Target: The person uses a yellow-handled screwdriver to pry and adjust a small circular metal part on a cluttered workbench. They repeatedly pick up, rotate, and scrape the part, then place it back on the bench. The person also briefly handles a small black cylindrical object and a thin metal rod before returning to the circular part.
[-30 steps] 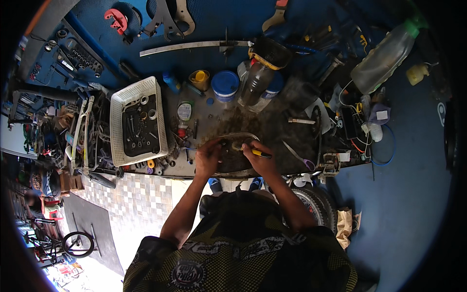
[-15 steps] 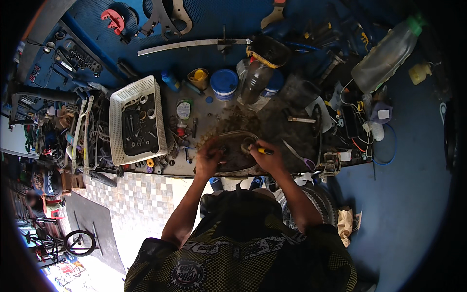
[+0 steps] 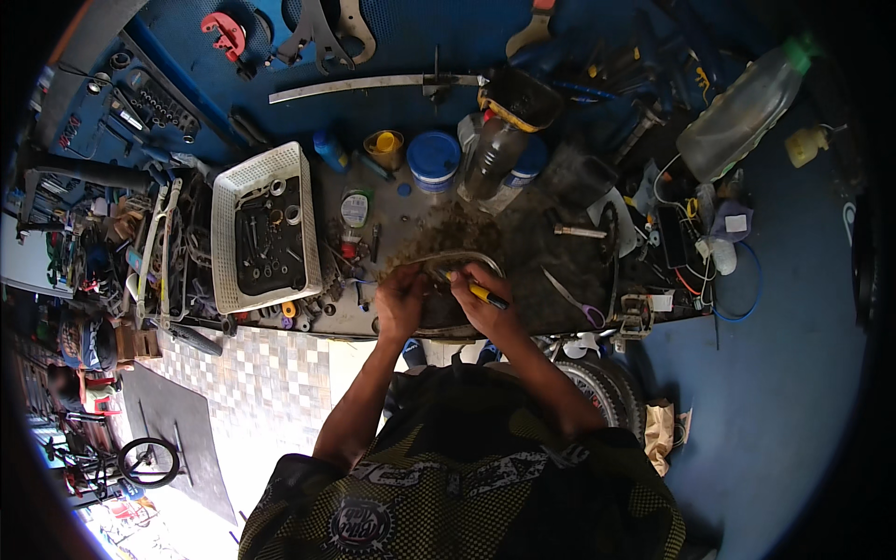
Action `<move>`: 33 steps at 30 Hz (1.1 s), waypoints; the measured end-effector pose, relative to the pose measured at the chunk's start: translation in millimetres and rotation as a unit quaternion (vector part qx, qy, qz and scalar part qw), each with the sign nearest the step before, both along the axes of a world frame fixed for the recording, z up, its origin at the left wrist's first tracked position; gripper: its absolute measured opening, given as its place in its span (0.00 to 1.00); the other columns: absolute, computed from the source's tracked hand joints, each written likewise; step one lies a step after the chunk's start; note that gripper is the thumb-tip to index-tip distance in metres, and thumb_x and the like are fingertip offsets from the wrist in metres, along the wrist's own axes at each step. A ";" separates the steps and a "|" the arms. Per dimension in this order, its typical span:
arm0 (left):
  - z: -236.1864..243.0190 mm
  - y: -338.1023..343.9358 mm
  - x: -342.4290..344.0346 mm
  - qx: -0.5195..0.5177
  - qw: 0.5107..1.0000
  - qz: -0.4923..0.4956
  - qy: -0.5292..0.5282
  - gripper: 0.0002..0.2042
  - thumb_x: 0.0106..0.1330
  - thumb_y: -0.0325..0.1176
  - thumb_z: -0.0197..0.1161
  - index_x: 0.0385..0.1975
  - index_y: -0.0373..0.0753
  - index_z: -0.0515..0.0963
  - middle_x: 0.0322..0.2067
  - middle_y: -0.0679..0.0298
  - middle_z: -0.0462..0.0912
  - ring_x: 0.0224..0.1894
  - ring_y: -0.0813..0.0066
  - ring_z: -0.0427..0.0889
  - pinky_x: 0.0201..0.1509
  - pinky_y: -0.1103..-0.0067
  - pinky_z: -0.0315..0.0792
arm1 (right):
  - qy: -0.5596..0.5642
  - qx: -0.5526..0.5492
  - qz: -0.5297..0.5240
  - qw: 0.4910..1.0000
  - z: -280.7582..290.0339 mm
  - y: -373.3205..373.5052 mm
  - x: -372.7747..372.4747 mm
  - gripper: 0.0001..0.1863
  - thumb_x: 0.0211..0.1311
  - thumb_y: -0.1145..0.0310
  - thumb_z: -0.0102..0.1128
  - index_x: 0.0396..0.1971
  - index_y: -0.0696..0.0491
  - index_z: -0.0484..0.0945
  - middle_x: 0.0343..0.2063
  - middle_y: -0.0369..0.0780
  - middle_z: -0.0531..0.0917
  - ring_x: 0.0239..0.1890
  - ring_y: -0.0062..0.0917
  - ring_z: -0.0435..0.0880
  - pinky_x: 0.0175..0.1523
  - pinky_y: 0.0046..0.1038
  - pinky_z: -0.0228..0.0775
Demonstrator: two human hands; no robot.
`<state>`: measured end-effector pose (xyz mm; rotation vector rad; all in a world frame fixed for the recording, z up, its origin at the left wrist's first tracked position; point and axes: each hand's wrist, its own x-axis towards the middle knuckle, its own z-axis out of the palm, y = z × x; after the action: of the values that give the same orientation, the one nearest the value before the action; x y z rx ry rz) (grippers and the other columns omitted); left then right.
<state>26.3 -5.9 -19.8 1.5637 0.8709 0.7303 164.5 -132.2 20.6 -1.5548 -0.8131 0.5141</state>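
Observation:
Near the bench's front edge lies a shallow oval tray with a pale rim and a dark inside. My left hand is over the tray's left part, fingers curled together; what they hold is too dark and small to name. Just right of it, my right hand grips a tool with a yellow-and-black handle. The handle's black end points toward the lower right, and the working end is hidden near my left fingers. Brown grime covers the bench behind the tray.
On the left stands a white basket with sockets and small parts. Purple-handled scissors lie to the right. Behind are a blue-lidded tub, a dark bottle and a small green-labelled bottle. A vise-like metal piece sits at the front right edge.
My right hand has moved left, closer to my left hand, and turned so the yellow-and-black handle shows more. My left hand stays over the tray with its fingers curled.

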 end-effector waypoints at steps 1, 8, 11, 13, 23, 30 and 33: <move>0.9 0.6 0.4 0.008 1.000 0.005 -0.002 0.11 0.71 0.22 0.64 0.51 0.28 0.82 0.35 0.59 0.90 0.36 0.80 0.87 0.40 0.79 0.83 | 0.020 0.021 0.004 1.000 0.1 2.1 -4.0 0.14 0.73 0.65 0.65 0.29 0.56 0.75 0.19 0.31 0.71 0.25 0.11 0.67 0.30 0.22 0.62; -0.6 2.5 2.6 -0.057 0.997 -0.016 -0.043 0.09 0.71 0.22 0.65 0.48 0.30 0.79 0.38 0.54 0.90 0.40 0.74 0.89 0.44 0.76 0.83 | 0.020 -0.016 -0.005 1.000 6.3 0.7 -7.0 0.13 0.74 0.66 0.64 0.30 0.56 0.74 0.19 0.31 0.71 0.24 0.11 0.66 0.29 0.23 0.62; -5.0 6.1 5.2 -0.075 0.992 -0.022 -0.095 0.09 0.71 0.22 0.64 0.48 0.30 0.78 0.39 0.55 0.89 0.40 0.73 0.89 0.43 0.76 0.82 | 0.028 -0.016 -0.014 0.999 9.6 -0.4 -8.9 0.13 0.74 0.66 0.64 0.29 0.56 0.75 0.19 0.31 0.71 0.24 0.11 0.66 0.29 0.23 0.62; -7.4 4.8 3.9 -0.093 0.994 -0.021 -0.044 0.08 0.71 0.21 0.63 0.48 0.30 0.77 0.39 0.55 0.89 0.40 0.73 0.89 0.44 0.76 0.82 | 0.061 -0.030 -0.025 0.997 11.2 -2.9 -11.0 0.13 0.73 0.67 0.64 0.29 0.56 0.75 0.18 0.31 0.71 0.24 0.11 0.66 0.28 0.24 0.61; 1.4 3.9 0.7 -0.111 0.990 -0.056 -0.071 0.10 0.72 0.22 0.62 0.50 0.28 0.74 0.39 0.53 0.87 0.40 0.68 0.90 0.44 0.74 0.84 | 0.019 -0.020 -0.028 0.999 -6.6 -6.7 -9.6 0.12 0.70 0.67 0.67 0.29 0.56 0.76 0.20 0.36 0.75 0.24 0.15 0.71 0.31 0.25 0.68; 3.0 14.7 -11.8 -0.210 0.975 -0.041 -0.062 0.07 0.77 0.29 0.58 0.48 0.33 0.76 0.36 0.59 0.85 0.40 0.68 0.90 0.44 0.75 0.84 | -0.207 -0.196 0.101 0.953 -2.6 -43.1 7.3 0.10 0.66 0.66 0.71 0.39 0.56 0.84 0.30 0.40 0.86 0.34 0.25 0.86 0.42 0.26 0.76; -3.8 14.4 -12.9 -0.165 0.985 -0.046 -0.007 0.07 0.76 0.28 0.57 0.46 0.30 0.77 0.35 0.59 0.85 0.39 0.67 0.90 0.43 0.75 0.85 | -0.069 -0.106 0.088 0.988 13.0 -40.3 4.0 0.10 0.66 0.68 0.71 0.41 0.57 0.84 0.32 0.41 0.87 0.34 0.27 0.87 0.43 0.26 0.76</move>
<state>13.4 8.6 -23.6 1.2911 0.8561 0.5007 168.5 -172.5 33.5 -1.7368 -1.0344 0.6428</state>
